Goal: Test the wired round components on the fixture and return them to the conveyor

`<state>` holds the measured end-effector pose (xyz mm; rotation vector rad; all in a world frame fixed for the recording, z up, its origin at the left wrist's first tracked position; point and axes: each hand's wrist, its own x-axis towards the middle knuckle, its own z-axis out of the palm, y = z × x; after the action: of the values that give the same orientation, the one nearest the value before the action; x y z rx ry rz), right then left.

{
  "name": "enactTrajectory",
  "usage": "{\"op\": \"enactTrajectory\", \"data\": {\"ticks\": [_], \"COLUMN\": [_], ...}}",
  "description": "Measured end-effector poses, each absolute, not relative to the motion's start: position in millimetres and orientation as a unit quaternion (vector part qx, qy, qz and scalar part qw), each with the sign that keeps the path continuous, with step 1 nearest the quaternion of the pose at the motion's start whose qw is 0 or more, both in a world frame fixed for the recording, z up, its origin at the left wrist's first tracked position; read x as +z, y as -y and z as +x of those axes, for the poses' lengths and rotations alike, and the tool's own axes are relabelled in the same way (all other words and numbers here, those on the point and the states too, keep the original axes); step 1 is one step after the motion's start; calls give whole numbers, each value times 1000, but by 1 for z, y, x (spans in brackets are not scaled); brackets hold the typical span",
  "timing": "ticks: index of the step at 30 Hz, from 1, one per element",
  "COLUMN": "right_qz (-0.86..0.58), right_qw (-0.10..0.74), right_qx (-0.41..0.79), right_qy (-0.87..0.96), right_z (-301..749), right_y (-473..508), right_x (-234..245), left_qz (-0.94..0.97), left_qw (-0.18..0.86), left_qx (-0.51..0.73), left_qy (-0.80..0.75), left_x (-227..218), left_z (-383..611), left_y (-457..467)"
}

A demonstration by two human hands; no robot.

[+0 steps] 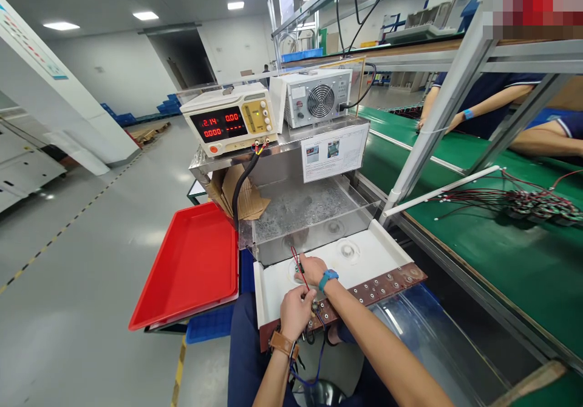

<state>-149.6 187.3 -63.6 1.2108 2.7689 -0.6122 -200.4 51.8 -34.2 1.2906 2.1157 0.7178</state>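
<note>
My left hand (296,311), a brown strap on its wrist, pinches the lower end of a thin red wire (306,280) above the brown terminal strip (374,290). Just beyond it my right hand (313,268), with a blue wristband, curls round a small dark part (299,268) that the wire loops up from. My fingers hide most of this part. Both hands are over the white tray (380,250), whose floor has a clear round fitting (348,251). A blue cable (321,358) hangs from the strip near my left hand.
A power supply (233,118) with red digits and a fan unit (320,98) stand on the metal shelf. Left is a red bin (191,261). On the right, wired parts (542,203) lie on the green belt (501,255). Co-workers' arms (489,104) show beyond the frame.
</note>
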Motion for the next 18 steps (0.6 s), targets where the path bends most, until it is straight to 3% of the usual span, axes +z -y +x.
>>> {"op": "enactTrajectory", "data": {"ticks": [18], "right_qz": [393], "right_qw": [39], "right_qx": [-208], "right_qy": [-895], "right_z": [-149], "right_y": [-187], "right_x": [-60], "left_qz": [484], "left_qw": [271], "left_qx": [249], "left_qy": [-794], "left_x": [-34], "left_z": [-201], "left_y": [-53]}}
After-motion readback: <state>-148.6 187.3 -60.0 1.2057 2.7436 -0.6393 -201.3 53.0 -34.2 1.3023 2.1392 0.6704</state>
